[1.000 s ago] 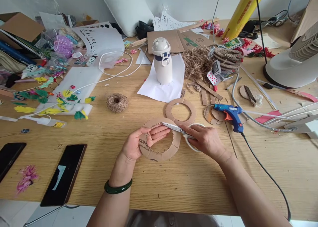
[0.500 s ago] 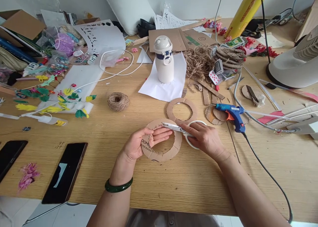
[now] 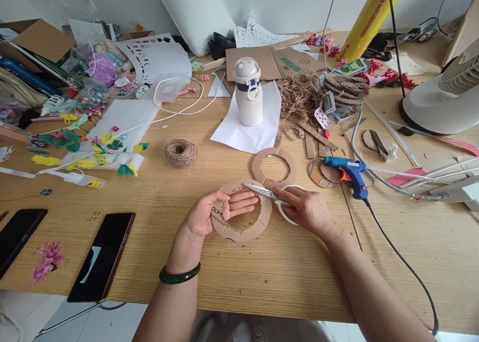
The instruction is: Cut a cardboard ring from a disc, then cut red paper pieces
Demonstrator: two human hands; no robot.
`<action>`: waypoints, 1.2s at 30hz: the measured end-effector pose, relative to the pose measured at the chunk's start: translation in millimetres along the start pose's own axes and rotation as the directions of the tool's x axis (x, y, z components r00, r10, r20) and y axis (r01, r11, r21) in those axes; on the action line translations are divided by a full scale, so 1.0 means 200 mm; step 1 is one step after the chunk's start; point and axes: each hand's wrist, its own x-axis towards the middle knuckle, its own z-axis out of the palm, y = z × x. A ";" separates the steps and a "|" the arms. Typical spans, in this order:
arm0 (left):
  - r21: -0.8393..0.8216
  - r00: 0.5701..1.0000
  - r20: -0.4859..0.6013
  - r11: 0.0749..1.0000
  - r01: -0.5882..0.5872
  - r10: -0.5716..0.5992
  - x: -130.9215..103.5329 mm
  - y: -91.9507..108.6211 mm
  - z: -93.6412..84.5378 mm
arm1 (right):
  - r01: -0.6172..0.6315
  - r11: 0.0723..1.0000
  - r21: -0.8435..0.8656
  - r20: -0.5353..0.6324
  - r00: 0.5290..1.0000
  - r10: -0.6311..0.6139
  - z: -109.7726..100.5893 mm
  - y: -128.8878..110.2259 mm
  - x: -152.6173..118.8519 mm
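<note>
My left hand (image 3: 209, 211) holds a cardboard ring (image 3: 258, 226) with printed lettering by its left side, thumb on top and the other fingers reaching through the hole. In my right hand (image 3: 305, 208) are scissors (image 3: 259, 189) with pale handles. Their blades point left and lie across the upper part of the ring; they look nearly closed. A second cardboard ring (image 3: 291, 166) rests on the table just behind. A blue glue gun (image 3: 347, 170) lies to the right of my right hand, on round cardboard pieces.
A twine ball (image 3: 180, 152) sits left of the rings. Behind them a white bottle (image 3: 249, 100) stands on paper. A phone (image 3: 101, 257) lies front left. The glue gun's black cable (image 3: 398, 255) runs down the right side. A fan base (image 3: 430, 107) stands at right.
The view has shifted slightly, so the things at left appear a little further right. Both hands keep their hold on the ring and the scissors, with hardly any movement.
</note>
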 end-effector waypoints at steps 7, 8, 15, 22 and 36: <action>0.055 1.000 -0.022 0.998 0.012 -0.011 -0.01 -0.01 0.02 | -0.227 0.863 0.451 -0.006 0.966 0.257 0.00 -0.05 0.02; 0.064 1.000 -0.014 0.998 0.020 -0.019 -0.01 -0.02 0.03 | -0.261 0.798 0.542 -0.002 0.950 0.312 0.00 -0.06 0.02; 0.031 0.998 0.066 0.999 0.015 -0.017 0.02 -0.07 0.08 | -0.382 0.357 0.852 0.182 0.857 0.482 0.02 -0.15 0.05; -0.098 0.993 0.082 0.993 -0.073 0.081 0.06 -0.11 0.08 | -0.365 0.196 0.910 0.167 0.756 0.633 0.04 -0.15 0.06; -0.092 0.990 -0.046 0.986 -0.140 0.137 0.03 -0.04 0.04 | -0.055 0.998 -0.026 -0.106 0.993 0.052 -0.07 -0.02 0.03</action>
